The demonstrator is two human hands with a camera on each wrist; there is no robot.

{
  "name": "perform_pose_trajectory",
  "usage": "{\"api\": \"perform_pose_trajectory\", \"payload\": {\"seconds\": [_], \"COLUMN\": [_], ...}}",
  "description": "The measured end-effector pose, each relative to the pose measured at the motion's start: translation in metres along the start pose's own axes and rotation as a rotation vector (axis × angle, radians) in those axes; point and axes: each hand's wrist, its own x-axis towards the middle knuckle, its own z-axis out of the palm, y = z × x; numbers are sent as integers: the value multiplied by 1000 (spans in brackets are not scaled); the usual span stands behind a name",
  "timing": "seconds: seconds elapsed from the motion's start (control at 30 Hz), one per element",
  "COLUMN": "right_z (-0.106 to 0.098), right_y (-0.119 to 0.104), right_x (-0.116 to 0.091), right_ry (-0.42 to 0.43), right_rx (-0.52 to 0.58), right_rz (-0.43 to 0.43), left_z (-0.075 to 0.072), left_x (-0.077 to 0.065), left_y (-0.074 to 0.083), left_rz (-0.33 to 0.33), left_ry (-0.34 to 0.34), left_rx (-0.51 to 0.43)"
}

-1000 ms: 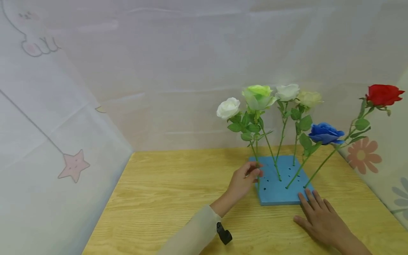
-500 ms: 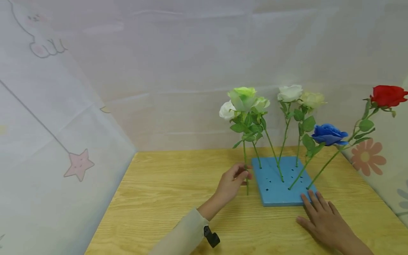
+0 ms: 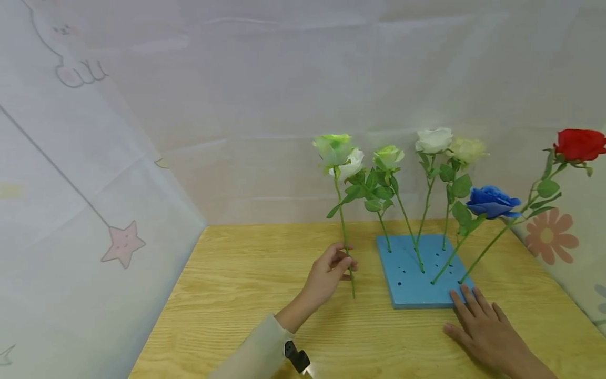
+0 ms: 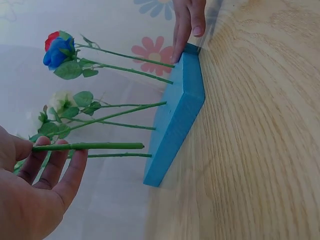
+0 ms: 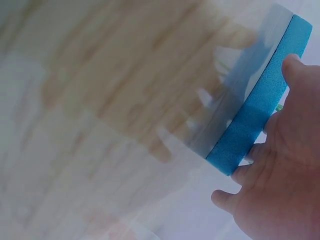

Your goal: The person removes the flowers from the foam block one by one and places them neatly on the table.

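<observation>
My left hand [image 3: 326,273] pinches the green stem of a pale green rose [image 3: 333,149] and holds it off the table, left of the blue foam board [image 3: 412,298]. In the left wrist view the lower end of the stem [image 4: 110,146] sticks out past the fingers, clear of the board. My right hand [image 3: 487,331] lies with straight fingers on the board's front right corner. Seen from the right wrist, its fingers reach over the board's edge [image 5: 260,110]. Standing in the board are a blue rose [image 3: 492,202], a red rose [image 3: 580,145] and several white or greenish roses [image 3: 434,140].
The board has several small holes [image 3: 400,283] in its top. It lies on a wood-grain table [image 3: 255,295], near the right side. Pale printed cloth [image 3: 265,105] hangs behind the table and along both sides.
My left hand has moved left, carrying the pale green rose from over the board's left edge to beside it. The right hand stays on the board's corner. The view has shifted slightly.
</observation>
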Motion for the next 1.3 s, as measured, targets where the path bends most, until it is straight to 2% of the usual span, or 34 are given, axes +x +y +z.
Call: {"api": "perform_pose_trajectory", "payload": {"seconds": [0.17, 0.43, 0.97, 1.3], "right_z": [0, 2, 1, 2], "right_y": [0, 1, 3, 4], "right_x": [-1, -1, -1, 0], "right_ry": [9, 22, -16, 3], "right_rx": [-16, -31, 44, 41], "right_rz": [-5, -11, 1, -10], "left_z": [-9, -21, -48, -55], "left_x": [-8, -21, -40, -47], "left_y": [-2, -5, -12, -16], "left_rz": [-24, -77, -198, -245], "left_ry": [-7, 5, -14, -14], "left_rx": [3, -44, -87, -121]}}
